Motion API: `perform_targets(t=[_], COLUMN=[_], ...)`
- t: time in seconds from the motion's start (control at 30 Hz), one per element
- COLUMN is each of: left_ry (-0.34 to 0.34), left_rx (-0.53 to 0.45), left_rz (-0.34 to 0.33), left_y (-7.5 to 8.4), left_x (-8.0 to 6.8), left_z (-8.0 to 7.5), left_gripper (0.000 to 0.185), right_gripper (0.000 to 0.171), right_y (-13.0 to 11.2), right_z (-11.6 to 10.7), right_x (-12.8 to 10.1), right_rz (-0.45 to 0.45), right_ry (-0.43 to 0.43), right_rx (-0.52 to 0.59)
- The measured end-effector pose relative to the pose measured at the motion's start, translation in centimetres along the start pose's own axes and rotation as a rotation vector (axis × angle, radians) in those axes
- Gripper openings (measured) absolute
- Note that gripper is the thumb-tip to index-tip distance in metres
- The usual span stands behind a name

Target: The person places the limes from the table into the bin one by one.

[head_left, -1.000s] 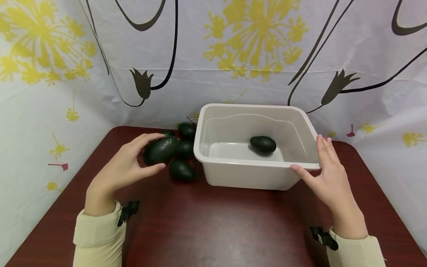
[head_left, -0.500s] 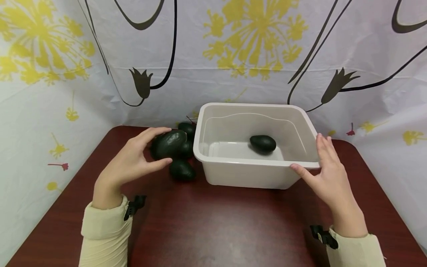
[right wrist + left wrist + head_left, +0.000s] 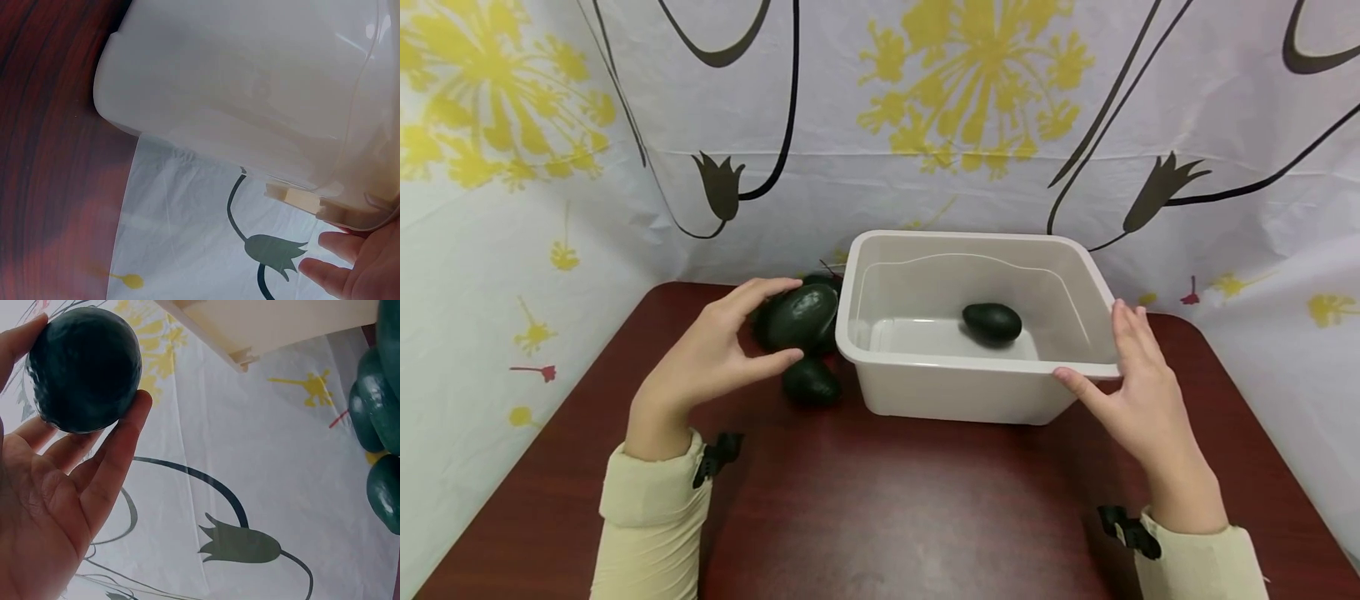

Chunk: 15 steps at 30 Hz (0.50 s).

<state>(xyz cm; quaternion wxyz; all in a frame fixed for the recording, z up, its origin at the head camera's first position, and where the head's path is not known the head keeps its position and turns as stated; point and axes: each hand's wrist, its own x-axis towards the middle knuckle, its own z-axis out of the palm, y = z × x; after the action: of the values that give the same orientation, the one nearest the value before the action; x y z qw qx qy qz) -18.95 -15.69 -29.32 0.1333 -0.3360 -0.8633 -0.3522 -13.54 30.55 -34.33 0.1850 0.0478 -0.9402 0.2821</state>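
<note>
Dark avocado [image 3: 802, 316] gripped in your left hand [image 3: 715, 358]; right hand [image 3: 1138, 400] steadies the tub [image 3: 970, 392]. One's [image 3: 992, 322] in, several left [image 3: 811, 382].

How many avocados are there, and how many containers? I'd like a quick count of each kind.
Avocados: at least 5. 1 held avocado in the left hand, 1 avocado in the tub, and 3 or more in the pile on the table, partly hidden.
Tub: 1
Total: at least 6
</note>
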Motion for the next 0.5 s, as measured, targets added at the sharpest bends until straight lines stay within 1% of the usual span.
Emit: perform_targets(t=[0.17, 0.3, 0.5], left_ry=[-0.002, -0.001, 0.020], left_rx=[-0.017, -0.009, -0.022], left_rz=[0.010, 0.016, 0.030], left_y=[0.5, 0.6, 0.8], left_x=[0.7, 1.1, 1.4], left_z=[0.0, 0.3, 0.8], left_gripper=[0.070, 0.070, 0.072], right_gripper=[0.103, 0.102, 0.102], right_y=[0.0, 0.0, 0.0], right_z=[0.1, 0.1, 0.2], right_x=[0.0, 0.0, 0.0], right_rz=[-0.006, -0.006, -0.011], right_ry=[0.004, 0.008, 0.014], right_rx=[0.007, 0.008, 0.008])
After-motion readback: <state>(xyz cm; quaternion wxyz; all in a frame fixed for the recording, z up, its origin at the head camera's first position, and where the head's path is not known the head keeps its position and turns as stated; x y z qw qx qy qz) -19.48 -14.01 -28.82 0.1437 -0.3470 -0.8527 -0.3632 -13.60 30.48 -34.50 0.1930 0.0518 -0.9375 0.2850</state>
